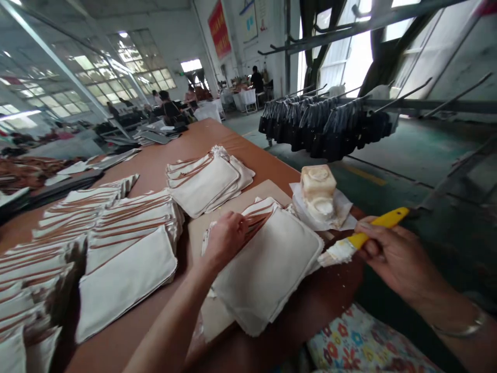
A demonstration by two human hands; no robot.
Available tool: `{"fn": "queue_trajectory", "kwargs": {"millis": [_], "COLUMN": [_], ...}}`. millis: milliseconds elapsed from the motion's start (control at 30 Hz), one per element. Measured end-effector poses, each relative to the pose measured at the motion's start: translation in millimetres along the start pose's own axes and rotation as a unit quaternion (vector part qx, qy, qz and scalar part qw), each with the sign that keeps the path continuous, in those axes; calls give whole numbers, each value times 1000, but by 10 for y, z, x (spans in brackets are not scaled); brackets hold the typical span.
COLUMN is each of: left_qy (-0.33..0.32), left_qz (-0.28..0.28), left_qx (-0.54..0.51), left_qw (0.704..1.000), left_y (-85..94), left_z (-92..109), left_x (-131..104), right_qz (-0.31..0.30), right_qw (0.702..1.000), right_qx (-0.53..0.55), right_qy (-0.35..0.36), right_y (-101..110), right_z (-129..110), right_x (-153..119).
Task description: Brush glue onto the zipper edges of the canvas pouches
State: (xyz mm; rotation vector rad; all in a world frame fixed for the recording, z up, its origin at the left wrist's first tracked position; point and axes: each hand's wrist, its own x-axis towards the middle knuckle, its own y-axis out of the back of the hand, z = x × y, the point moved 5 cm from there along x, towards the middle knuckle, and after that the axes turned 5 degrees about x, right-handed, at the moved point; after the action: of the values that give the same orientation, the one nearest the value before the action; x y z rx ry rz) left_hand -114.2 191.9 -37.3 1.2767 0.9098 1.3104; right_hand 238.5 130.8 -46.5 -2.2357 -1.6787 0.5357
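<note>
In my right hand (396, 254) is a paintbrush (363, 239) with a yellow handle, gripped near the base of its bristles. White paste coats the bristles, which hang just off the right corner of a fanned stack of off-white fabric pieces (272, 264) with brown edges. My left hand (227, 235) is closed at the upper left edge of this stack, fingers curled by the brown strips; the fingertips are partly hidden. Beneath the stack lies a tan board (217, 318). A paste-smeared plastic container (319, 189) rests on a white sheet (345, 210) beyond the brush.
More fanned stacks of fabric pieces (128, 274) cover the left of the brown table (217, 135), with another stack (212, 181) behind the board. To the right, a metal rack (349, 32) stands near hanging dark pieces (322, 129). Several people sit farther back.
</note>
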Motion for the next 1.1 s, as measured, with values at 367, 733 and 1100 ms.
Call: {"fn": "queue_trajectory", "kwargs": {"millis": [367, 733, 1100], "left_qy": [113, 32, 34], "left_qz": [-56, -82, -97], "left_qx": [-86, -416, -453], "left_qw": [988, 905, 885], "left_y": [-570, -174, -13], "left_z": [768, 1392, 1617], "left_x": [404, -232, -584], "right_qz": [-11, -107, -96], "right_qw": [995, 977, 907], "right_qx": [99, 22, -234], "right_qy": [-23, 181, 336], "right_y": [206, -31, -109], "right_z": [-159, -606, -748], "right_x": [-34, 251, 62]}}
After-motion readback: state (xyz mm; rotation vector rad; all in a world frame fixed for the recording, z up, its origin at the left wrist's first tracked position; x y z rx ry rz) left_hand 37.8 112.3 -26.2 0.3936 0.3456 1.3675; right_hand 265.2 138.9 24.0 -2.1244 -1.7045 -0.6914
